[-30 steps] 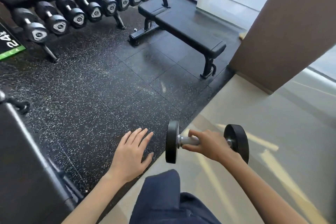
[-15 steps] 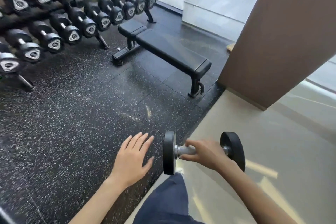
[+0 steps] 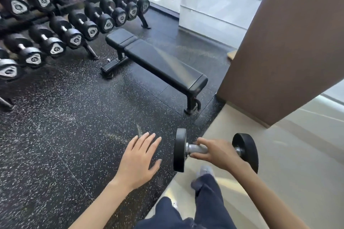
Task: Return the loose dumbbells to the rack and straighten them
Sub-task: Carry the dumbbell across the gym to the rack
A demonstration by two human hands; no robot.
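My right hand [image 3: 217,152] grips the metal handle of a black round-headed dumbbell [image 3: 180,150], carried level in the air above the edge of the rubber floor. My left hand [image 3: 138,161] hovers flat beside it, fingers straight and spread, holding nothing. The dumbbell rack [image 3: 61,8] stands at the upper left, two tiers showing, filled with several black dumbbells with silver end caps. It is well ahead and to the left of both hands.
A black flat bench [image 3: 160,61] stands between me and the rack's right end. A brown pillar [image 3: 279,42] rises on the right. Speckled rubber floor [image 3: 65,126] lies ahead; pale tile floor [image 3: 297,163] is under my feet.
The view has risen and moved toward the rack, so the rack and bench sit larger and lower in the frame. Both hands keep the same pose, the dumbbell still carried.
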